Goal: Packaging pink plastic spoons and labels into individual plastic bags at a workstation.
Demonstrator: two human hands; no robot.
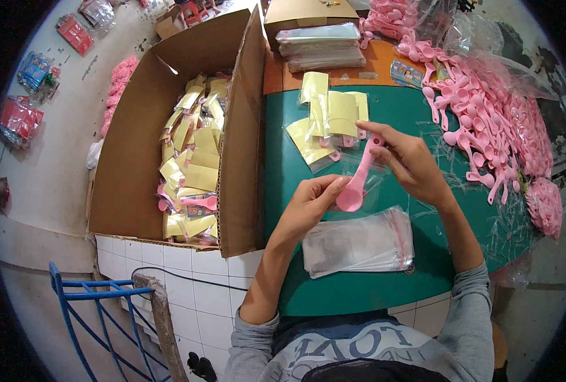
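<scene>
the pink plastic spoon [358, 180] sits between both hands over the green table [385, 280], its round bowl low near the left hand [310, 202] and its handle running up toward the right hand [410, 162]. the left hand's fingers are curled together, pinching the spoon near the bowl along with what looks like a clear sleeve [375, 177] around it; the right hand pinches the handle end between thumb and fingertips. the film is hard to make out, so i cannot tell how far in the spoon is.

the spoon looks light and stiff, a moulded piece that won't bend much, smooth enough to slide; the narrow handle seems the sure place to grip. the sleeve looks thin, limp and slippery, likely best held at its open edge.

just below the hands lies a stack of clear bags [358, 244]. beyond them is a small heap of packed spoons with yellow cards [326, 121], and at the left an open cardboard box [136, 140] full of the same. a big pile of loose pink spoons [499, 121] spreads along the right
</scene>
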